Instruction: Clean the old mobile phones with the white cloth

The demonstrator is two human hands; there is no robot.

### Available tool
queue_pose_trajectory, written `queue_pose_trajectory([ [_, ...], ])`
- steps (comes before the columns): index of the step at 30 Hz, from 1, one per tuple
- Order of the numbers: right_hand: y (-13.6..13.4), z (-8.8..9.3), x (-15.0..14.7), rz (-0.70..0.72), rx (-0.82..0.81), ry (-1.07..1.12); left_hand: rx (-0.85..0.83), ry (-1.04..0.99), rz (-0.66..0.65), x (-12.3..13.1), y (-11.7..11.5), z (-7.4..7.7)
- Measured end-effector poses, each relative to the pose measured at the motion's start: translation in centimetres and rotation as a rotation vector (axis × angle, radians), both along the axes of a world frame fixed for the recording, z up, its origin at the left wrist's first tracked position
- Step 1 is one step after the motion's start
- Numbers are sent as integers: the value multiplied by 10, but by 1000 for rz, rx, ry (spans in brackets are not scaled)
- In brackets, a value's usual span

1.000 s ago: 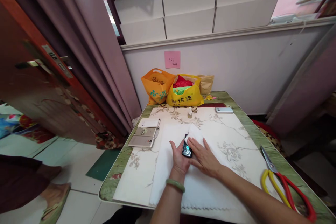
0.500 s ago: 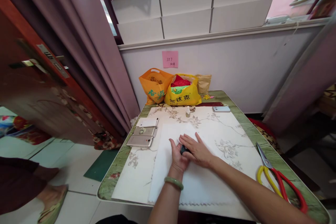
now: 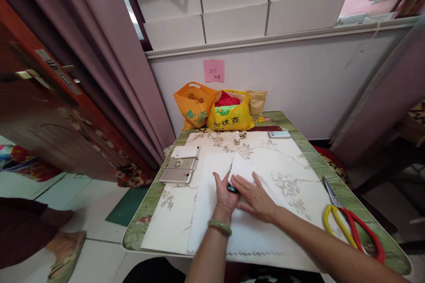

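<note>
My left hand [image 3: 225, 196] is palm up with the thumb apart, cradling a small shiny black object [image 3: 233, 188]. Only part of this object shows, so its kind is unclear. My right hand [image 3: 254, 196] lies flat against it from the right, fingers stretched out. Beneath both hands a white cloth [image 3: 209, 225] with a zigzag edge covers part of the table. Just beyond the fingers rises a jagged-edged white flap [image 3: 239, 166]; whether it belongs to that cloth I cannot tell.
Phones [image 3: 177, 175] lie at the left, another phone [image 3: 279, 134] at the back right. Scissors [image 3: 335, 201] rest at the right edge. A small bottle [image 3: 237, 138], an orange bag [image 3: 195, 104] and a yellow bag [image 3: 230, 117] stand behind. A person's foot [image 3: 68, 247] is at the left.
My right hand has slid slightly right and down, uncovering the jagged white flap beyond the fingers. The black object stays at my left palm. The view has tilted slightly.
</note>
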State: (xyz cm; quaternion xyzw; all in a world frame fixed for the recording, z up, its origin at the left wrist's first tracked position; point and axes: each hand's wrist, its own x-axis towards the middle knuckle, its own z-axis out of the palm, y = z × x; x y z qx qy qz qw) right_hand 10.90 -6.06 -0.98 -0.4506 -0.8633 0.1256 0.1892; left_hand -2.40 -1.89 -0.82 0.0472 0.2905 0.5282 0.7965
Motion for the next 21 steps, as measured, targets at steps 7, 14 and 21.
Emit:
queue_pose_trajectory([
  [7, 63, -4, 23, -536, -97, 232, 131, -77, -2, 0, 1, -1],
  [14, 52, 3, 26, -492, 93, 110, 122, -115, 32, 2, 2, -1],
  [21, 63, 14, 32, -656, -198, 431, 37, -93, 100, 0, 6, -1],
])
